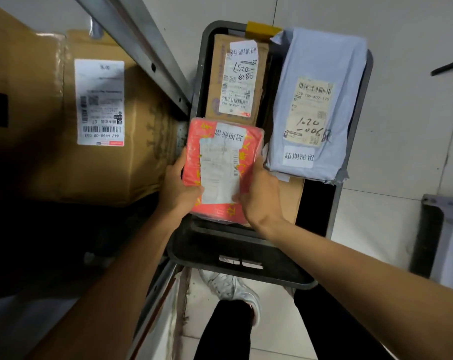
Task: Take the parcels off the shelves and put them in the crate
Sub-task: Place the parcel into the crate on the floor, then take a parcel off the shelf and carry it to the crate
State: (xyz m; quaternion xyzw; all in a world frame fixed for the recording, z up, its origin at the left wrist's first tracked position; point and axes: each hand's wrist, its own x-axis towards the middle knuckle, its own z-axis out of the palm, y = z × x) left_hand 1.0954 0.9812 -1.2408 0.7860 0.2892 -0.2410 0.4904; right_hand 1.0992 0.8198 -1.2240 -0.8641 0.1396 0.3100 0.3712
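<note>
Left of the left hand (pixel 178 187), on the shelf: carton (pixel 64 113). Below both hands: crate (pixel 246 275), already holding a bag (pixel 316 61) just right of the right hand (pixel 259 197) and a box (pixel 235 74) just beyond the fingertips. Gripped from both sides over the crate, thumbs on the label: red parcel (pixel 221 162). Best lowered flat into the gap beneath, clear of the box edge, and released only once seated.

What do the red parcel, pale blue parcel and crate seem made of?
Red parcel: glossy plastic film, judging by its sheen.
Pale blue parcel: matte plastic mailer, creased and taped.
Crate: probably rigid dark plastic, with moulded rim.
</note>
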